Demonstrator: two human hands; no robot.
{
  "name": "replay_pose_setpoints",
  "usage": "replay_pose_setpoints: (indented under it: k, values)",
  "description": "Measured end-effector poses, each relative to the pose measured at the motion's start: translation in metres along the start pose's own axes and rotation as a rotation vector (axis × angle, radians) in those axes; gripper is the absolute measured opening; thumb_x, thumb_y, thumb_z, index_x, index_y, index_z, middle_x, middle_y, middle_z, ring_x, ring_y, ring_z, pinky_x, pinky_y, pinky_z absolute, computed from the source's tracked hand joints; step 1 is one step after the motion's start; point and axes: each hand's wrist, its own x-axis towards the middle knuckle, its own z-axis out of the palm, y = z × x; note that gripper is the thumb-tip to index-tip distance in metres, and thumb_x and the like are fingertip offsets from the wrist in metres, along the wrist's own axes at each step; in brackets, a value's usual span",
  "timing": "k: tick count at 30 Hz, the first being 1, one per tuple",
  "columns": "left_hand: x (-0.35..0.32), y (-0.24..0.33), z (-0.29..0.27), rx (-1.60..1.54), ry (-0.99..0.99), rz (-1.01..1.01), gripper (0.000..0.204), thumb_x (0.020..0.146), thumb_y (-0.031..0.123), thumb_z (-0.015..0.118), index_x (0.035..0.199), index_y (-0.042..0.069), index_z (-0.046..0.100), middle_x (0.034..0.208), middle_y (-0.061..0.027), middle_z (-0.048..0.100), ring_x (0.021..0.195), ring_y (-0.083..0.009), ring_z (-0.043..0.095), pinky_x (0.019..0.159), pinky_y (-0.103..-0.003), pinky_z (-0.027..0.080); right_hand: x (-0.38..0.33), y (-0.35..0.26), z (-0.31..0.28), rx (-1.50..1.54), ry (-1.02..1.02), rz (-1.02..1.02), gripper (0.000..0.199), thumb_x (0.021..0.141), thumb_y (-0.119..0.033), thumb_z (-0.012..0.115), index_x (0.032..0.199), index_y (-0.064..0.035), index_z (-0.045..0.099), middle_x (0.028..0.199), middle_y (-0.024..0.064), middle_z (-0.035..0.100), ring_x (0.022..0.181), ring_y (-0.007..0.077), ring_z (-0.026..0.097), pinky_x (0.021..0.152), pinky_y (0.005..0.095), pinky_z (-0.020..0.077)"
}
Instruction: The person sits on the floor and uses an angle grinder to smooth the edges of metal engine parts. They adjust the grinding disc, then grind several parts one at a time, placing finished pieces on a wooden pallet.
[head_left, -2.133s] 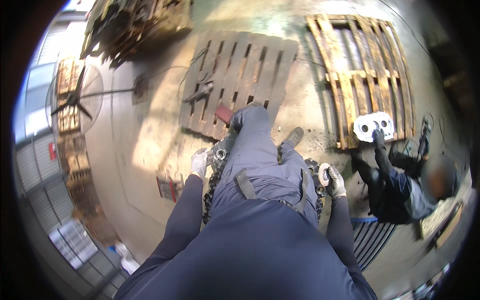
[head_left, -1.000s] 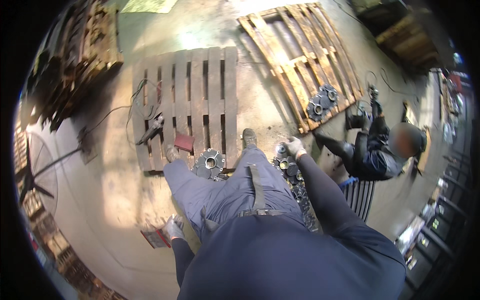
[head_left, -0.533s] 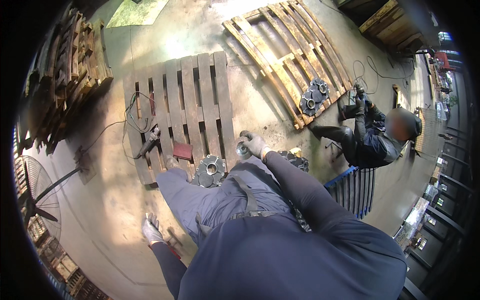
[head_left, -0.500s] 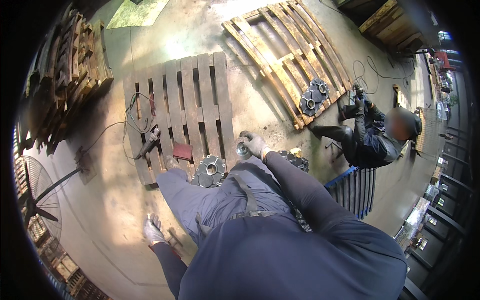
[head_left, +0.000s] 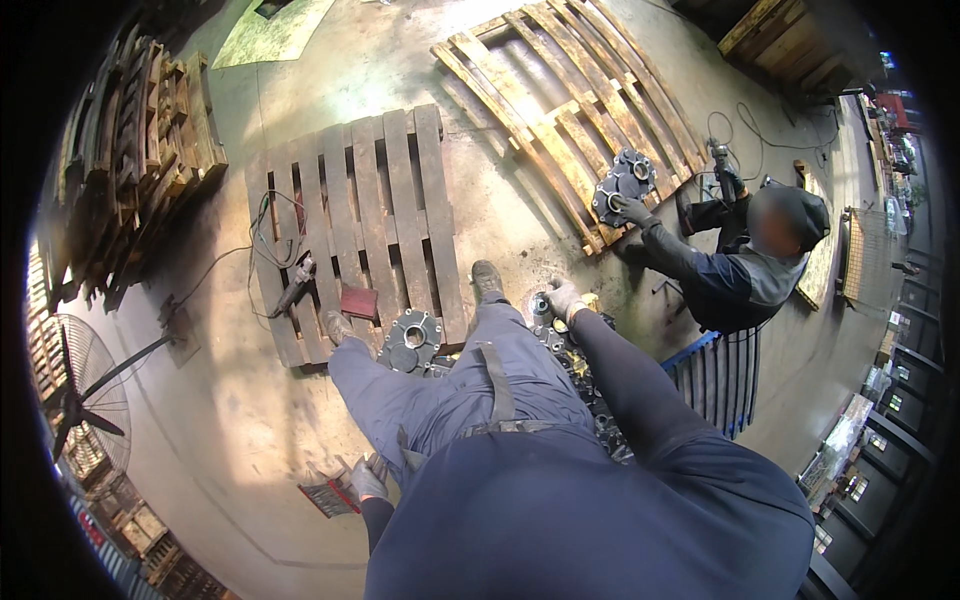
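The right hand (head_left: 566, 299), gloved, grips a shiny round metal part (head_left: 541, 306) by its rim, beyond the right knee at the far end of a row of dark castings (head_left: 603, 428); the left hand (head_left: 368, 481), gloved too, is low beside a red rack (head_left: 333, 497), and whether its fingers grasp anything I cannot tell; the part looks rigid and probably weighty for its size (possibly slick, if oily), so the outer rim seems the surest hold; the glove covers some of that rim, and whether the part touches the castings or hangs just above them is unclear; the trousers (head_left: 520, 375) hide part of the row, and the rack's contents are too small to make out.
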Motion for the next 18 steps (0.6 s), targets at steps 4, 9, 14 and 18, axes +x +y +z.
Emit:
replay_pose_setpoints:
  k: [4,9,14,18]
  values:
    - [-0.048,0.006,0.039,-0.057,0.041,0.058,0.062,0.107,0.023,0.047,0.167,0.007,0.042,0.153,-0.0215,0.064,0.131,-0.0361,0.07,0.109,-0.046,0.056,0.004,-0.007,-0.014,-0.06,-0.021,-0.046,0.047,0.091,-0.019,0.076,0.135,-0.0017,0.075,0.127,0.0244,0.079,0.116,0.0342,0.078,0.1,0.0412,0.0603]
    - [-0.099,0.056,0.08,-0.013,0.019,0.206,0.067,0.104,0.018,0.043,0.17,0.005,0.037,0.158,-0.0224,0.06,0.136,-0.0365,0.067,0.11,-0.046,0.056,0.017,-0.005,-0.022,0.081,-0.053,-0.074,0.041,0.093,-0.02,0.074,0.129,-0.0025,0.078,0.125,0.0236,0.079,0.117,0.0355,0.077,0.103,0.0409,0.0591]
    - [-0.122,0.074,0.104,-0.02,0.048,0.224,0.064,0.104,0.017,0.045,0.167,0.003,0.043,0.154,-0.0196,0.064,0.13,-0.0329,0.071,0.099,-0.04,0.06,0.032,-0.018,-0.045,0.081,-0.117,-0.119,0.055,0.092,-0.014,0.075,0.142,0.0064,0.068,0.137,0.0283,0.074,0.126,0.0349,0.074,0.108,0.0379,0.0565]
    - [-0.134,0.075,0.116,-0.014,0.04,0.184,0.063,0.104,0.017,0.045,0.166,0.004,0.043,0.152,-0.0182,0.065,0.127,-0.0309,0.073,0.093,-0.038,0.062,0.035,-0.013,-0.058,0.11,-0.072,-0.108,0.049,0.092,-0.016,0.074,0.137,0.004,0.072,0.133,0.0268,0.076,0.125,0.0348,0.074,0.108,0.0385,0.0568]
